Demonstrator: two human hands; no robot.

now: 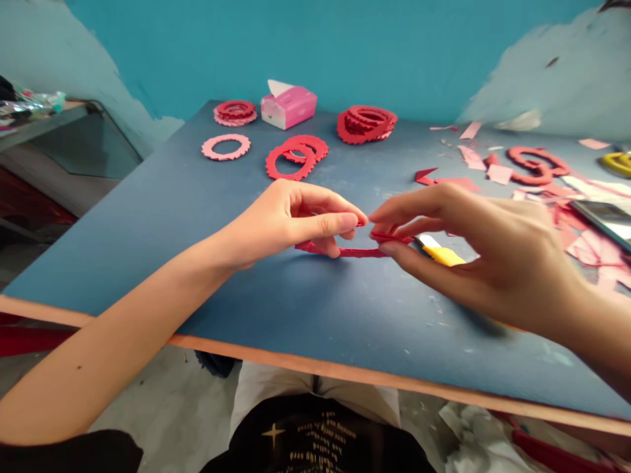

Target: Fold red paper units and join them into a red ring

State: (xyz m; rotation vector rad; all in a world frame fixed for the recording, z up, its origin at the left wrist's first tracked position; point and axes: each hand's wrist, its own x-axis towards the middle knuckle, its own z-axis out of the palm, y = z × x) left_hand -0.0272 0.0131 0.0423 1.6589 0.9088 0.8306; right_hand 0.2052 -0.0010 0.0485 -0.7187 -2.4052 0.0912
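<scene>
My left hand (290, 220) and my right hand (473, 253) meet over the middle of the blue table (197, 217). Both pinch the same red paper ring (357, 251), seen nearly edge-on just above the table. My left thumb and fingers close on its left side, and my right fingertips close on its right side. A yellow cutter (440, 252) lies on the table under my right hand, partly hidden by the fingers.
Farther back lie a pink ring (226, 146), two overlapping red rings (294, 157), two stacks of rings (235, 112) (366, 123) and a pink tissue box (288, 105). Paper scraps (591, 243), more rings (535, 164) and a phone (604, 220) crowd the right side.
</scene>
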